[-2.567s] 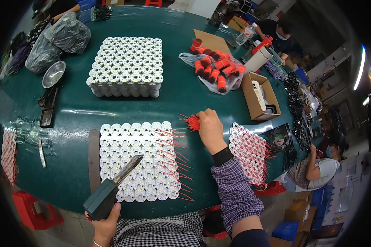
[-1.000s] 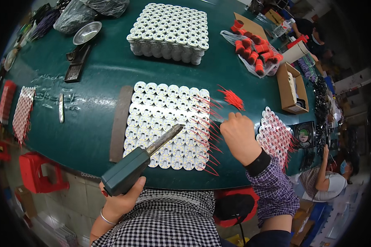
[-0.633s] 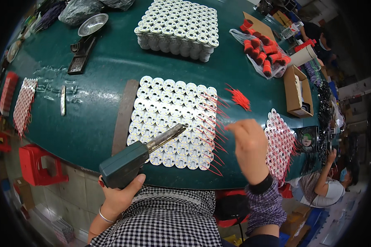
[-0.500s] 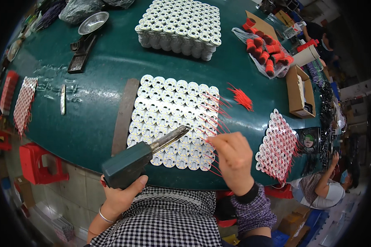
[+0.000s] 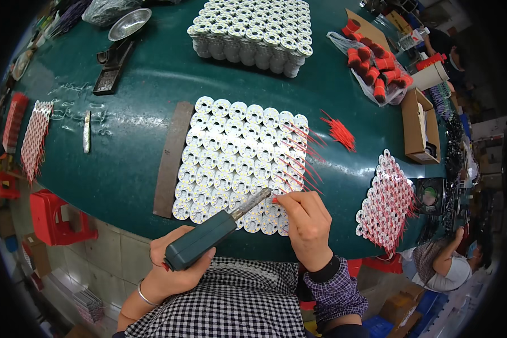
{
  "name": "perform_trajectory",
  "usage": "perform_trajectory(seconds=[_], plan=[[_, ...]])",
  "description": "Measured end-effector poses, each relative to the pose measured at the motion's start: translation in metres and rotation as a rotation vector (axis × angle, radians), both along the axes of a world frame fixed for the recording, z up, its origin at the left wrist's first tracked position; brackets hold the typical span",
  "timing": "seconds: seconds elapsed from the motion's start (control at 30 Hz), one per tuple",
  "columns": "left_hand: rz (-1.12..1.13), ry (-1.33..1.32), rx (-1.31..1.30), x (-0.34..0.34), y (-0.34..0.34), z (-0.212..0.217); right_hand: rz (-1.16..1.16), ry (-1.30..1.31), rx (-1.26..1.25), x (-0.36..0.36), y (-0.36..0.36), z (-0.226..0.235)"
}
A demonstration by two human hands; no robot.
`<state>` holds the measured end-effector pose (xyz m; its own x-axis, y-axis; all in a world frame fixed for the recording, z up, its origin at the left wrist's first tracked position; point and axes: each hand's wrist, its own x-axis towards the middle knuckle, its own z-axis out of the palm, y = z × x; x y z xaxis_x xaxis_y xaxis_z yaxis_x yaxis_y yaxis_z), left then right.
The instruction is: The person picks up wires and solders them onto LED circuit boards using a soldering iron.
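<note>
Since half a second ago my right hand [image 5: 307, 225] has stayed at the near edge of the panel of round white boards [image 5: 242, 160], and the soldering iron [image 5: 217, 228] remains angled at the same row. Left to right: a stack of red-wired boards [image 5: 35, 138] lies at the far left of the green worktop [image 5: 129, 146], with a thin metal strip [image 5: 87, 130] beside it. A brown strip [image 5: 170, 158] runs along the panel's left edge. My left hand [image 5: 174, 270] is closed around the iron's dark green handle, its metal tip resting on a board in the near row. My right hand pinches a red wire [image 5: 284, 194] against that same spot. Loose red wires [image 5: 339, 130] lie further right, then another wired panel [image 5: 387, 203] near the worktop's right edge.
</note>
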<state>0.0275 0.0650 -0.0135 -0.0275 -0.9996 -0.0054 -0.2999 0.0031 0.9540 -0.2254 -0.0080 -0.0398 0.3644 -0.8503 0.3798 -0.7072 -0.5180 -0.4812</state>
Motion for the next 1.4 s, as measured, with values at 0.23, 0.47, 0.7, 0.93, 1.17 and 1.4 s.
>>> perform_trajectory(seconds=[0.23, 0.47, 0.7, 0.93, 1.17, 1.4], plan=[[-0.045, -0.035, -0.007, 0.002, 0.001, -0.005, -0.009, -0.001, -0.006, 0.000, 0.000, 0.000], [-0.039, -0.081, -0.020, 0.001, 0.001, -0.007, -0.017, 0.016, -0.016, 0.000, 0.001, -0.002], [0.055, -0.061, -0.093, 0.009, 0.019, -0.017, -0.031, 0.040, -0.042, 0.000, 0.002, 0.002], [-0.020, -0.125, -0.118, 0.009, 0.016, -0.010, -0.050, 0.053, -0.087, -0.004, 0.018, 0.009], [-0.061, -0.082, -0.099, 0.001, 0.013, -0.006, -0.056, 0.026, -0.063, -0.005, 0.024, 0.000], [-0.090, -0.106, -0.074, 0.000, 0.012, -0.003, -0.053, 0.025, -0.048, -0.005, 0.023, -0.002]])
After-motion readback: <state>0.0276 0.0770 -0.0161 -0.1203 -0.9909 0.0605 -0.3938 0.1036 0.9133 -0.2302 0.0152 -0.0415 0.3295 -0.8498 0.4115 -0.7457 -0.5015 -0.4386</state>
